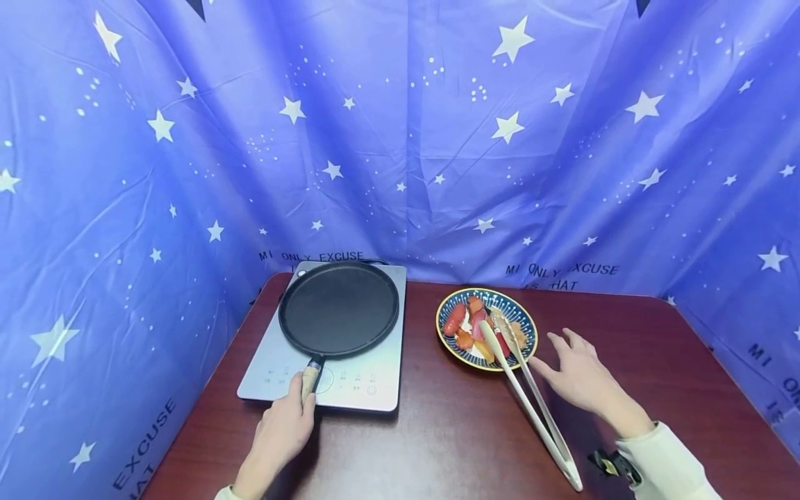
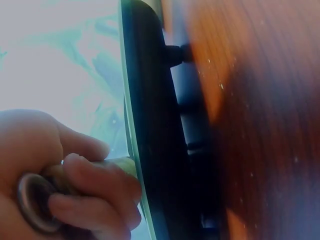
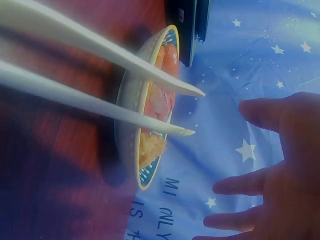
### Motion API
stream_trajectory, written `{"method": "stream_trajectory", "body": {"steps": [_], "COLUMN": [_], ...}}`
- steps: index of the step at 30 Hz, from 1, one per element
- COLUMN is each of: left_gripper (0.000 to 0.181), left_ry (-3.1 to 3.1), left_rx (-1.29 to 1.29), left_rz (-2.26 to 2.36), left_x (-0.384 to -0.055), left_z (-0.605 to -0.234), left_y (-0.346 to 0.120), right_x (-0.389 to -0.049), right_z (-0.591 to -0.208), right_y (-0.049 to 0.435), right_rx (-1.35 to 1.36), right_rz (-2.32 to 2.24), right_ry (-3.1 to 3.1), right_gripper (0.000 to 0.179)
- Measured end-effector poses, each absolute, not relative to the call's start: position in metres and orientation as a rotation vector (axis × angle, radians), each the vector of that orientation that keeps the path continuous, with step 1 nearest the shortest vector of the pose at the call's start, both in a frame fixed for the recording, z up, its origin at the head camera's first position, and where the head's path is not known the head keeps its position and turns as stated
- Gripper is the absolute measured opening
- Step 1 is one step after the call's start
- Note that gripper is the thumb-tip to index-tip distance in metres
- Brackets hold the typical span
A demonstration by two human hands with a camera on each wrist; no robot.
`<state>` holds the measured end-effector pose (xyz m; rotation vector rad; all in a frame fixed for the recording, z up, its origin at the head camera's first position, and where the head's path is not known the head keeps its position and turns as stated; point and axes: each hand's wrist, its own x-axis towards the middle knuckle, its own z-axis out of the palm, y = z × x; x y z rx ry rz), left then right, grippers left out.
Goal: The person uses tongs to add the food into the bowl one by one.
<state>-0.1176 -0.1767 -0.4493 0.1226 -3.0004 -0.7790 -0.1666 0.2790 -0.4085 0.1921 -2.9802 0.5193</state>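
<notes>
Head view: the left hand (image 1: 284, 423) grips the handle (image 1: 309, 383) of the black pan (image 1: 339, 309) on the silver cooktop (image 1: 262, 361). The right hand (image 1: 586, 382), fingers (image 3: 242, 181) spread apart, is just beside the tongs (image 1: 544, 430), which reach over food (image 1: 455, 319) on the patterned plate (image 1: 500, 301) on the worktop (image 1: 450, 437).

A pan (image 1: 339, 310) lies on a cooktop (image 1: 269, 375) left of a plate (image 1: 511, 307) of food (image 1: 456, 320), tongs (image 1: 532, 412) across its rim.
</notes>
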Motion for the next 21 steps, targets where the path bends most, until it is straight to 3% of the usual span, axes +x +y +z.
{"method": "stream_trajectory", "body": {"steps": [9,21], "left_gripper": [0.048,0.049], "left_ry": [-2.985,-2.993], "left_rx": [0.127,0.179], "left_rz": [-0.782,-0.792], "left_x": [-0.118,-0.119], "left_z": [-0.451,-0.453], "left_y": [-0.173,-0.176], "right_x": [-0.139,-0.112], "right_z": [-0.412,-0.416], "right_y": [0.275,0.266], "right_rx": [0.253,0.162], "right_rz": [0.489,0.45], "right_ry": [-2.944,-3.085], "right_gripper": [0.062,0.077]}}
